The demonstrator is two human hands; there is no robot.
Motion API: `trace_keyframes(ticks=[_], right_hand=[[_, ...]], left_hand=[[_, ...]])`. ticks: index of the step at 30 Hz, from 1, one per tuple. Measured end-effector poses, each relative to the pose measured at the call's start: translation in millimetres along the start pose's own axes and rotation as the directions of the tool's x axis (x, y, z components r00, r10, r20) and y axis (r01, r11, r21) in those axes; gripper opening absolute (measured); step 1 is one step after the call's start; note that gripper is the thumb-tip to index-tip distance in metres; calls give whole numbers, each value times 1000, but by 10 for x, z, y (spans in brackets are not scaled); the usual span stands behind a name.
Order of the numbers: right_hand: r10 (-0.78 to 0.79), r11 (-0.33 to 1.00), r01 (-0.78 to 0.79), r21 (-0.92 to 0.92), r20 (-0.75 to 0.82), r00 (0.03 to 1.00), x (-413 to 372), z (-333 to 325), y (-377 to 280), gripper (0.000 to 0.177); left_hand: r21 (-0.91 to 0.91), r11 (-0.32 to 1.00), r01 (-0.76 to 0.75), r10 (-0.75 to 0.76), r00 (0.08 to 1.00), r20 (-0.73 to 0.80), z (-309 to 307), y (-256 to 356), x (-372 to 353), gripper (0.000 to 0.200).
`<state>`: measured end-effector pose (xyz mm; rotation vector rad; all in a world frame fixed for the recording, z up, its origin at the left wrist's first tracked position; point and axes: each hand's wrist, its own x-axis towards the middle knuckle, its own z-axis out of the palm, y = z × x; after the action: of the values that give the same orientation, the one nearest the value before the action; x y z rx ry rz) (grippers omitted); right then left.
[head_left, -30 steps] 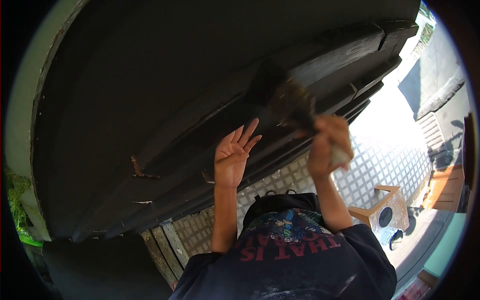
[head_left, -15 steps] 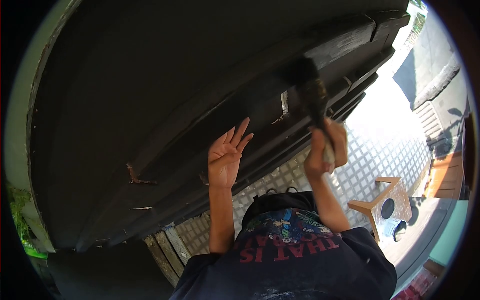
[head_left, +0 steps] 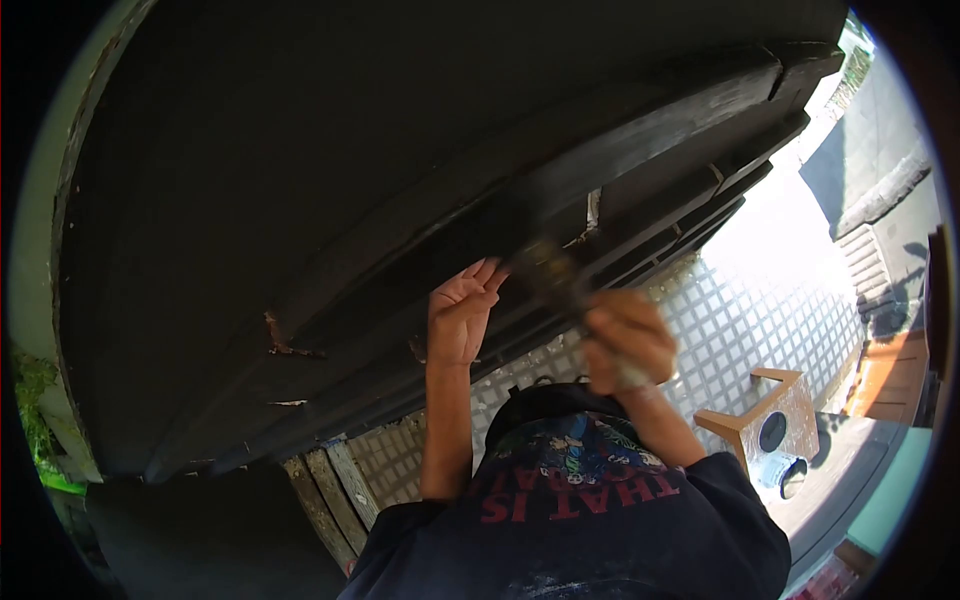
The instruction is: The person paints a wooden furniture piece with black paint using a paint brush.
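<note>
My right hand [head_left: 625, 340] is clamped on a paintbrush [head_left: 550, 272] working the black boards [head_left: 400, 200]. My left hand [head_left: 460, 315], fingers spread, braces the wood beside it (wet paint could smear that palm or drip onto my shirt [head_left: 580, 480]).

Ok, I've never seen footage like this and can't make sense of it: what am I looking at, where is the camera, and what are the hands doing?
There is no machine here: these are a person's two bare hands. The picture comes from a camera worn on the person's head, with a wide round lens that bends the edges. The dark printed shirt at the bottom is the person's own. The left hand is open, fingers raised to the dark boards. The right hand is closed round a paintbrush, blurred, with its bristles at the same boards. Beyond them are a white lattice panel and a wooden box with a round hole.
</note>
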<state>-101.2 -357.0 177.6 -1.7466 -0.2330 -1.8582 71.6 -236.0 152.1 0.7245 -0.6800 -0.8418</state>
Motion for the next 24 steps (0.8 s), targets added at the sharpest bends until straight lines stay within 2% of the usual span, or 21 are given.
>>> trace_keyframes(ticks=[1, 2, 3, 4, 5, 7, 8, 9, 11, 13, 14, 15, 17, 19, 21, 22, 23, 24], right_hand=[[15, 991, -24, -131, -66, 998, -38, -114, 68, 24], [49, 942, -88, -324, -128, 991, -39, -246, 95, 24], [104, 882, -181, -435, -194, 975, -4, -335, 115, 24], [189, 870, -307, -387, -312, 931, 11, -345, 105, 23], [269, 847, -422, -324, -425, 864, 44, -350, 92, 22], [205, 885, -313, -345, -316, 926, 39, -363, 7, 21], [171, 901, -258, -349, -260, 950, 28, -367, -34, 21], [33, 947, -78, -311, -148, 988, -44, -337, -24, 21], [83, 992, -84, 90, 18, 996, -28, -118, -166, 21], [40, 999, -41, 31, 8, 999, -49, -40, -82, 19], [19, 1000, -19, 1, 4, 1000, -53, -6, -36, 19], [62, 994, -63, -87, -8, 998, -26, -51, -18, 18], [140, 956, -144, -257, -34, 990, 46, -285, 37, 16], [1, 871, -42, -490, -83, 997, 65, -424, 141, 18], [131, 782, -279, -558, -290, 948, 85, -556, 148, 17], [85, 741, -269, -614, -313, 946, 180, -616, 171, 17], [133, 756, -422, -500, -514, 848, 215, -571, 158, 17], [141, 723, -394, -567, -437, 888, 274, -563, 120, 16]], left_hand=[[19, 999, 29, -28, 998, -64, 36, 28, -2, 42], [-14, 999, 29, -30, 996, -88, 52, 34, 2, 22], [-23, 999, 30, -32, 997, -73, 41, 29, -8, 22], [-32, 999, 31, -33, 998, -58, 29, 23, -18, 22], [-14, 1000, 28, -28, 1000, 1, -22, 17, -9, 41], [4, 1000, 21, -22, 997, 77, -64, 10, 8, 61], [5, 1000, 21, -21, 995, 94, -69, 11, 14, 60], [7, 1000, 21, -22, 994, 111, -75, 14, 16, 59], [-121, 992, 32, -42, 996, -77, 43, 6, 13, 27], [-136, 990, 37, -46, 997, -65, 9, 6, 9, 26], [-89, 995, 40, -36, 999, 41, -115, -8, 0, 42], [-44, 998, 35, -29, 989, 145, -182, -16, -11, 59], [-39, 998, 40, -35, 992, 122, -112, 14, -4, 59], [-34, 999, 38, -34, 992, 119, -101, 34, -4, 59], [-33, 999, 35, -30, 990, 135, -101, 40, 2, 59], [-32, 999, 35, -30, 990, 141, -92, 48, 7, 59], [-27, 999, 41, -37, 989, 140, -59, 67, 10, 59], [-21, 999, 44, -40, 989, 146, -48, 75, 10, 58]])
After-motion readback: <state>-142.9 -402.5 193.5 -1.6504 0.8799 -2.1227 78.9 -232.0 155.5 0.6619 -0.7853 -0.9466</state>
